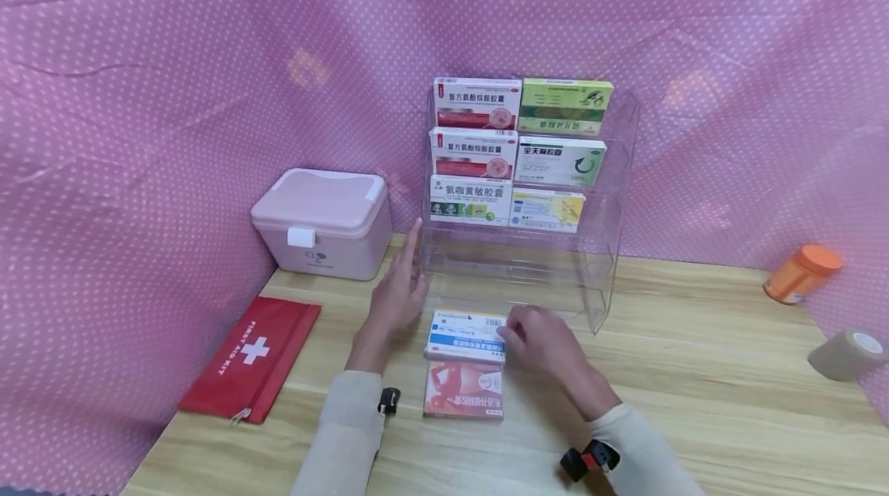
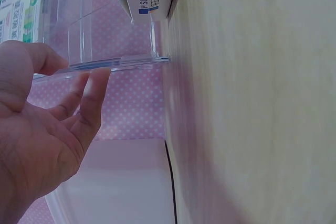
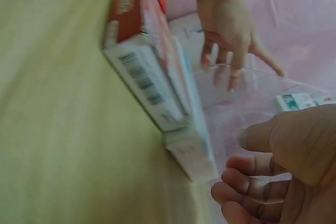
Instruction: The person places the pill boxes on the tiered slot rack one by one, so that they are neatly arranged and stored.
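A clear acrylic tiered rack [image 1: 599,249] stands at the back of the wooden table, with several medicine boxes [image 1: 478,102] on its upper shelves. My left hand [image 1: 401,291] is open with straight fingers, which touch the rack's left wall [image 2: 113,62]. In front of the rack lies a blue and white medicine box [image 1: 461,334], and a red-orange box [image 1: 464,390] lies just nearer to me. My right hand [image 1: 542,338] hovers at the blue and white box's right end with loosely curled fingers. In the right wrist view its fingertips [image 3: 228,182] sit just short of that box [image 3: 191,153].
A pink lidded case [image 1: 322,222] stands left of the rack. A red first aid pouch [image 1: 253,357] lies at the table's left edge. An orange-capped bottle [image 1: 802,272] and a tan bandage roll [image 1: 847,353] sit at the far right. Pink dotted cloth surrounds the table.
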`<control>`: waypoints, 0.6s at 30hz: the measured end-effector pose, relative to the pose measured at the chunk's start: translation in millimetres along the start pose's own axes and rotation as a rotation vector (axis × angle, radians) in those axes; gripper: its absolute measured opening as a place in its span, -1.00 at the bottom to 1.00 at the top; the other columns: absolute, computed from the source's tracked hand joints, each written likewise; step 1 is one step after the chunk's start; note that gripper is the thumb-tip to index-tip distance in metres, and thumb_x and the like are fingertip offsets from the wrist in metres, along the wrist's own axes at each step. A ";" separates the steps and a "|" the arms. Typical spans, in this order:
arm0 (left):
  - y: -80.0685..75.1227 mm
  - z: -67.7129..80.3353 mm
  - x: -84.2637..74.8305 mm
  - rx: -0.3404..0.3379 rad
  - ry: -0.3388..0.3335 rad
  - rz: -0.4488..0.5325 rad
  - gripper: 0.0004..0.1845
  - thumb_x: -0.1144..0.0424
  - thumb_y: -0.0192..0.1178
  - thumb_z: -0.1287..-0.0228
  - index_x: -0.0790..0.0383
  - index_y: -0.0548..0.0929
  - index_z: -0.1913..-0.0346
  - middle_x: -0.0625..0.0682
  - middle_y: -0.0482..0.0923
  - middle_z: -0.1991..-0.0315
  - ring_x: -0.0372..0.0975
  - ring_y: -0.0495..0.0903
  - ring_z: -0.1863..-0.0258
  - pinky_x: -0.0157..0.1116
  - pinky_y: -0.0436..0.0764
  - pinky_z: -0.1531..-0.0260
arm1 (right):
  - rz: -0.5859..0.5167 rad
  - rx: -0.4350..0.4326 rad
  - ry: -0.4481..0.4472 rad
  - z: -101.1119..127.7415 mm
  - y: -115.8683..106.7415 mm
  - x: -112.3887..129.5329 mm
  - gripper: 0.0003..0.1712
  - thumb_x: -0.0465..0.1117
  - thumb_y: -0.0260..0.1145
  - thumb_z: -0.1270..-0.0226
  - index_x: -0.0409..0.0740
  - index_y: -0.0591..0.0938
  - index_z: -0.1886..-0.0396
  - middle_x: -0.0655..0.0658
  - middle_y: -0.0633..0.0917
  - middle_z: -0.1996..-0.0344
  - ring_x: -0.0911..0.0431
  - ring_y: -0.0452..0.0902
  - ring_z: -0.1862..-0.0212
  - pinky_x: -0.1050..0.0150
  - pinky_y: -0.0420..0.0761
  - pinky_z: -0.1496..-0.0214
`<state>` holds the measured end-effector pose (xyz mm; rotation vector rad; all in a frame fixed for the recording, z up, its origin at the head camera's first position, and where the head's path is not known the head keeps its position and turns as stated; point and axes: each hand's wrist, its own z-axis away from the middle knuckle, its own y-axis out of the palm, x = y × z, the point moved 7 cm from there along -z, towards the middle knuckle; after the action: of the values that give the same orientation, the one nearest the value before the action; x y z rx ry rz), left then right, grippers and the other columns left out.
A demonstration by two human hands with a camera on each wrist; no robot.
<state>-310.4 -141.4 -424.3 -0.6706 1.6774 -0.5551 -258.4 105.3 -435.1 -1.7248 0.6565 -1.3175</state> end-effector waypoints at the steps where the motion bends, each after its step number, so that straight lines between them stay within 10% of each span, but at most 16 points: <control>1: 0.2 0.0 -0.3 0.000 -0.001 -0.001 0.22 0.38 0.17 -0.48 -0.83 -0.42 -0.60 0.19 0.48 -0.38 0.12 0.65 -0.22 0.26 0.74 -0.14 | -0.011 0.016 0.016 1.1 4.3 -1.4 -0.84 -0.12 0.45 -0.47 -0.07 0.73 0.32 0.02 0.64 0.48 0.17 0.48 0.46 0.35 0.53 0.43; 18: 1.3 -1.4 0.1 0.005 -0.007 0.005 0.24 0.39 0.18 -0.46 -0.84 -0.42 -0.60 0.18 0.46 -0.43 0.13 0.64 -0.26 0.27 0.74 -0.14 | -0.102 0.137 0.163 8.3 16.8 -24.9 -0.70 -0.01 0.47 -0.46 -0.01 0.58 0.39 -0.02 0.57 0.49 0.11 0.45 0.41 0.30 0.42 0.40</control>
<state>-311.9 -140.5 -424.9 -0.6641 1.6705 -0.5530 -256.8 119.5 -462.9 -1.5696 0.5608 -1.5505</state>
